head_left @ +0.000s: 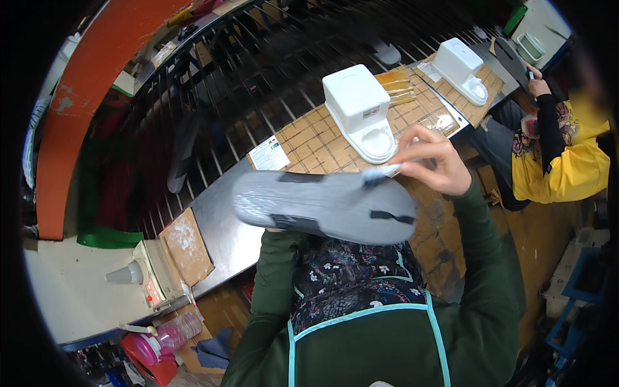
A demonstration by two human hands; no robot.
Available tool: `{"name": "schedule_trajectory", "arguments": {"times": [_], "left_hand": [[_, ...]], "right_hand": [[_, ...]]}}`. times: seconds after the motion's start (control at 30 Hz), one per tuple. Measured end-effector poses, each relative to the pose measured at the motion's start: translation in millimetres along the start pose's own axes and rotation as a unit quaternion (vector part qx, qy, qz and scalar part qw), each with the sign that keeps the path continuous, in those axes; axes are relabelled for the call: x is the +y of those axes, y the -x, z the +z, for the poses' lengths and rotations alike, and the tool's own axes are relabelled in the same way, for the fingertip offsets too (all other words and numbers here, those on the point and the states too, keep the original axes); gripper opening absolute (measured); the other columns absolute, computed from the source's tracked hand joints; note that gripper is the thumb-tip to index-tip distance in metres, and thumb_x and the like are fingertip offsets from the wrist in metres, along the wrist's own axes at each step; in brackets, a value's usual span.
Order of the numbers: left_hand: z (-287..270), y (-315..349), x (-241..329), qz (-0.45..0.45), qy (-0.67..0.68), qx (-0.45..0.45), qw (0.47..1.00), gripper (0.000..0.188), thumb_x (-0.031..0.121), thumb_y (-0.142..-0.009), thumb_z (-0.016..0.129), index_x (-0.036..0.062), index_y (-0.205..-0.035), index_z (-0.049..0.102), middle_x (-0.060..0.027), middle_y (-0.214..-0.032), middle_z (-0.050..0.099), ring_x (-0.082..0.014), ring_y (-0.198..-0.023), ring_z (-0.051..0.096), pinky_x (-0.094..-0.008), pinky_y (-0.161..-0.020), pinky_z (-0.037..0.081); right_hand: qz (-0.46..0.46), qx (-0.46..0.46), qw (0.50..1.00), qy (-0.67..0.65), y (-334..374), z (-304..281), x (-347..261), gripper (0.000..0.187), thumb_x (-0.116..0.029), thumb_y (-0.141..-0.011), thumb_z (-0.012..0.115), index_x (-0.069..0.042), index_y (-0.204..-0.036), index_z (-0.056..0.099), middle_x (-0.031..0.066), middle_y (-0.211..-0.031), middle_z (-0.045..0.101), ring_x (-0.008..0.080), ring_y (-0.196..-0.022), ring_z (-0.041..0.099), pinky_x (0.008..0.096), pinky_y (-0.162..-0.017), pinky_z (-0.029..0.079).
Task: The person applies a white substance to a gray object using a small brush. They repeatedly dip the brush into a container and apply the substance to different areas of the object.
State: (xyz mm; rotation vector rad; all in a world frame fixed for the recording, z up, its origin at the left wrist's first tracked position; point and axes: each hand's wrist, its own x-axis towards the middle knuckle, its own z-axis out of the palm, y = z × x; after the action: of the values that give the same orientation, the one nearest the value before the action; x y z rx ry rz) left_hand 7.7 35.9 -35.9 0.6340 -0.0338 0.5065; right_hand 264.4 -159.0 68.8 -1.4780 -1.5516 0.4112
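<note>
A grey shoe sole (303, 203) with black strap pieces at its edges is held level in front of my apron. My left hand (275, 229) supports it from underneath; nearly all of that hand is hidden by the sole. Between the thumb and fingers of my right hand (438, 158) is a small brush (382, 173), its pale handle pinched and its dark bristles on the sole's surface near the right end. Motion blurs the brush a little. Just beyond it stands a white plastic dispenser (356, 97) with a round cup at its front.
Cardboard (309, 145) covers part of the metal bench, beside a conveyor of dark rods (232, 97) carrying other soles. A second white dispenser (459, 58) stands farther right, near a co-worker in a yellow top (564, 168). A pink-lidded bottle (177, 332) is at lower left.
</note>
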Motion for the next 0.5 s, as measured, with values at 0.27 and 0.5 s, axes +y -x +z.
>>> {"name": "schedule_trajectory", "arguments": {"times": [0.27,0.5], "left_hand": [[-3,14,31,0.046,0.065,0.040,0.996,0.055,0.046,-0.096,0.047,0.0052,-0.133,0.050,-0.0147,-0.129,0.057,-0.0276,-0.119,0.055,-0.0453,-0.100,0.046],[34,33,16,0.216,0.013,0.120,0.969,0.063,0.042,-0.094,0.048,-0.0033,-0.137,0.042,-0.0190,-0.134,0.052,-0.0316,-0.122,0.052,-0.0471,-0.107,0.038]], "right_hand": [[0.258,0.043,0.821,-0.507,59,75,-1,0.028,-0.020,-0.092,0.063,0.006,-0.099,0.065,-0.0010,-0.075,0.057,0.0031,-0.056,0.037,0.0195,-0.056,0.035],[0.199,0.132,0.623,-0.745,28,115,-26,0.022,-0.019,-0.095,0.058,0.003,-0.093,0.059,0.0008,-0.074,0.055,0.0023,-0.047,0.028,0.0280,-0.068,0.048]]}}
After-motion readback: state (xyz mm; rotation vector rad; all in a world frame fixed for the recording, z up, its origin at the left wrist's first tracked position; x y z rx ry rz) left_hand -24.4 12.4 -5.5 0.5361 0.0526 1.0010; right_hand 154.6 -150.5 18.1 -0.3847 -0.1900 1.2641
